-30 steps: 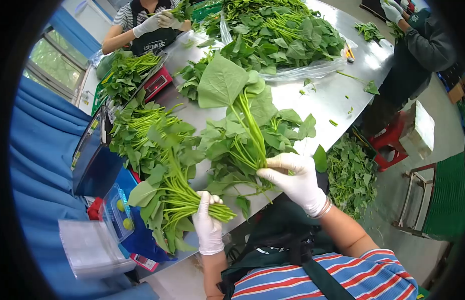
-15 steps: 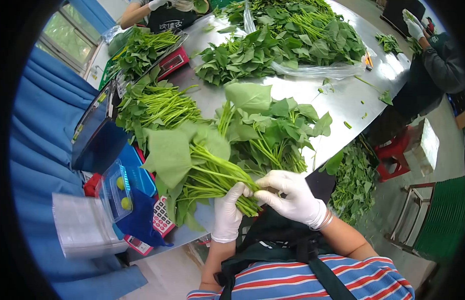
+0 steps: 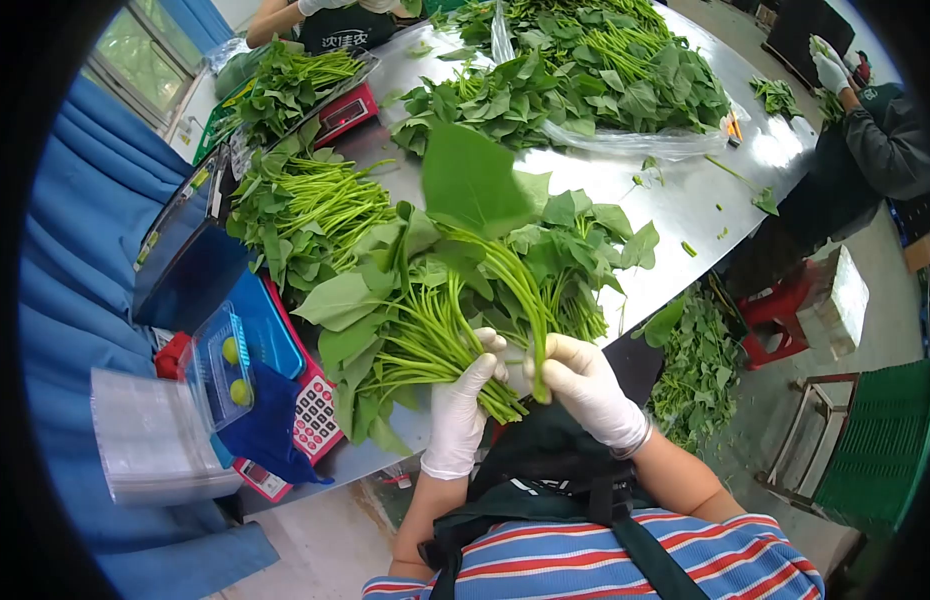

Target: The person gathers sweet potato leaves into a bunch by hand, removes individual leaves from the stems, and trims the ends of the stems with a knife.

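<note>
In the head view, the person's left hand [image 3: 457,415], in a white glove, is closed around the lower part of a thick bundle of bright green stems with broad green leaves [image 3: 425,335]; the cut ends stick out towards the right hand, and the leaves fan out ahead and to the left. The right hand [image 3: 590,395], also white-gloved, is just beside it, its thumb and fingers pinching the lower ends of a smaller bunch of long green stems [image 3: 520,285], which rises and curves left above the first bundle, under one large dark green leaf [image 3: 475,180]. Ahead of the right hand, a loose pile of leafy green stems [image 3: 585,240] lies on the shiny metal table [image 3: 665,215]. Ahead and to the left of the left hand lies a row of leafy greens [image 3: 315,200], with a red scale [image 3: 347,115] beyond it. Nearer on the left are a pink device with white keys [image 3: 315,415], a dark blue cloth [image 3: 260,420] and a clear plastic box [image 3: 220,365] with two round yellow-green things in it. Well beyond both hands is a large green heap [image 3: 585,80] with clear plastic film about its near edge. To the right of the right hand, past the table edge, more greens [image 3: 695,370] lie lower down, near a red plastic stool [image 3: 780,325].
</note>
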{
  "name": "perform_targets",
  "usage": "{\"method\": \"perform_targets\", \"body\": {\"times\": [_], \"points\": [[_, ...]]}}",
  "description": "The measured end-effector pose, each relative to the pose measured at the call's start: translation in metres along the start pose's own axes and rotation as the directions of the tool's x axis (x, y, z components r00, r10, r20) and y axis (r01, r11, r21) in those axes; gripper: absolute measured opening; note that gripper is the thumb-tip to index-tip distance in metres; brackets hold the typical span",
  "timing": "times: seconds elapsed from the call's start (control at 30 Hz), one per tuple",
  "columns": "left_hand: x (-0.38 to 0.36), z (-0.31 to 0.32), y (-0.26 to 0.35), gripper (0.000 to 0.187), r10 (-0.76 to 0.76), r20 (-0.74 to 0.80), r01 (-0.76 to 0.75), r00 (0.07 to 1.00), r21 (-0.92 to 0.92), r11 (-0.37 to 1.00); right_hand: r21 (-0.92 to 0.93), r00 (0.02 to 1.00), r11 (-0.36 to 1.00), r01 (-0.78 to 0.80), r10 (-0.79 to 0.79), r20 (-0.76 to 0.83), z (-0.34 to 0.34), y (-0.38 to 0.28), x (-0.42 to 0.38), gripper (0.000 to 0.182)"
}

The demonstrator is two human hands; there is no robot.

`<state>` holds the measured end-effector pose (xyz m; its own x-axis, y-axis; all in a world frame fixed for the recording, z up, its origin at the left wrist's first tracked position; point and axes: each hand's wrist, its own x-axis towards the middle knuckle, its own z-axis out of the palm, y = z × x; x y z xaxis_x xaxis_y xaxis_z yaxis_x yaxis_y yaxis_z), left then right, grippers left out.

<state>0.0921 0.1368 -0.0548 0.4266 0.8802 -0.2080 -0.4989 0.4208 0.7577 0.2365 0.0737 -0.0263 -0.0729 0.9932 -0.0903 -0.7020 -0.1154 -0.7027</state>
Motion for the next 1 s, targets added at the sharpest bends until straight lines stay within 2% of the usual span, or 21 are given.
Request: {"method": "perform_targets", "body": {"times": [0.03, 0.07, 0.1, 0.17, 0.23, 0.27, 0.3, 0.33, 0.37, 0.43, 0.47, 0.5, 0.57, 0.63, 0.7, 0.77, 0.83, 0.97, 1.0], "points": [[-0.001, 0.001, -0.001, 0.029, 0.017, 0.015, -0.017, 1.000, -0.002, 1.000, -0.429, 0.985, 0.891, 0.147, -0.171, -0.016, 0.001, -0.001, 0.001, 0.023], [-0.003, 0.004, -0.001, 0.029, 0.012, 0.018, -0.012, 1.000, -0.002, 1.000, -0.773, 0.944, 0.588, 0.236, -0.328, 0.039, 0.003, -0.002, 0.001, 0.019], [-0.005, 0.009, 0.000, 0.028, 0.040, 0.000, -0.040, 0.999, 0.005, 0.999, -0.903, 0.917, 0.325, 0.282, -0.368, 0.154, 0.005, -0.003, 0.004, 0.019], [-0.009, 0.009, -0.003, 0.027, 0.056, -0.017, -0.056, 0.998, 0.013, 0.998, -0.941, 0.916, 0.162, 0.296, -0.327, 0.232, 0.005, 0.005, 0.005, 0.020], [-0.012, -0.001, -0.001, 0.022, 0.053, -0.002, -0.053, 0.999, 0.078, 0.996, -0.940, 0.920, 0.166, 0.297, -0.313, 0.235, 0.001, 0.011, -0.001, 0.021], [-0.014, -0.003, 0.001, 0.018, 0.078, -0.015, -0.075, 0.997, 0.135, 0.988, -0.916, 0.920, 0.256, 0.310, -0.324, 0.221, 0.001, 0.016, -0.006, 0.022], [-0.014, -0.011, 0.000, 0.016, 0.073, 0.000, -0.073, 0.997, 0.099, 0.992, -0.882, 0.922, 0.347, 0.318, -0.331, 0.202, 0.000, 0.023, -0.014, 0.023], [-0.017, -0.013, 0.004, 0.015, 0.088, -0.018, -0.086, 0.996, 0.104, 0.991, -0.806, 0.976, 0.559, 0.196, -0.194, 0.103, -0.005, 0.034, -0.027, 0.025], [-0.021, -0.014, 0.009, 0.014, 0.097, -0.039, -0.092, 0.995, 0.112, 0.989, -0.802, 0.979, 0.571, 0.175, -0.187, 0.080, -0.019, 0.047, -0.038, 0.025], [-0.028, -0.021, 0.019, 0.013, 0.150, -0.092, -0.138, 0.984, 0.122, 0.983, -0.903, 0.914, 0.150, 0.403, -0.030, 0.404, -0.053, 0.084, -0.064, 0.026], [-0.030, -0.027, 0.020, 0.012, 0.159, -0.159, -0.146, 0.974, 0.086, 0.985, -0.870, 0.879, 0.130, 0.476, -0.059, 0.473, -0.065, 0.104, -0.076, 0.027], [-0.031, -0.040, 0.022, 0.012, 0.168, -0.131, -0.165, 0.977, 0.033, 0.986, -0.829, 0.835, 0.103, 0.549, -0.092, 0.542, -0.071, 0.118, -0.087, 0.029], [-0.038, -0.046, 0.023, 0.013, 0.195, -0.168, -0.197, 0.966, 0.005, 0.980, -0.918, 0.925, 0.145, 0.370, 0.033, 0.378, -0.055, 0.106, -0.095, 0.032], [-0.048, -0.046, 0.021, 0.013, 0.180, -0.168, -0.184, 0.969, -0.010, 0.983, -0.933, 0.944, 0.164, 0.320, 0.025, 0.328, -0.048, 0.108, -0.102, 0.038], [-0.055, -0.042, 0.019, 0.012, 0.143, -0.081, -0.146, 0.986, -0.027, 0.989, -0.976, 0.967, 0.085, 0.202, 0.138, 0.212, -0.040, 0.105, -0.105, 0.044], [-0.061, -0.032, 0.019, 0.012, 0.136, -0.110, -0.137, 0.985, 0.001, 0.991, -0.975, 0.962, 0.106, 0.196, 0.173, 0.212, -0.039, 0.105, -0.106, 0.049], [-0.059, -0.026, 0.020, 0.011, 0.123, -0.067, -0.126, 0.990, -0.042, 0.991, -0.980, 0.960, 0.116, 0.162, 0.213, 0.184, -0.037, 0.097, -0.114, 0.049], [-0.054, -0.006, 0.026, 0.012, 0.139, -0.059, -0.142, 0.989, -0.055, 0.988, -0.985, 0.984, 0.125, 0.122, 0.111, 0.136, -0.047, 0.089, -0.143, 0.048], [-0.052, 0.000, 0.029, 0.012, 0.144, -0.069, -0.147, 0.987, -0.051, 0.988, -0.969, 0.966, -0.008, 0.247, 0.074, 0.246, -0.052, 0.082, -0.152, 0.039]]}}
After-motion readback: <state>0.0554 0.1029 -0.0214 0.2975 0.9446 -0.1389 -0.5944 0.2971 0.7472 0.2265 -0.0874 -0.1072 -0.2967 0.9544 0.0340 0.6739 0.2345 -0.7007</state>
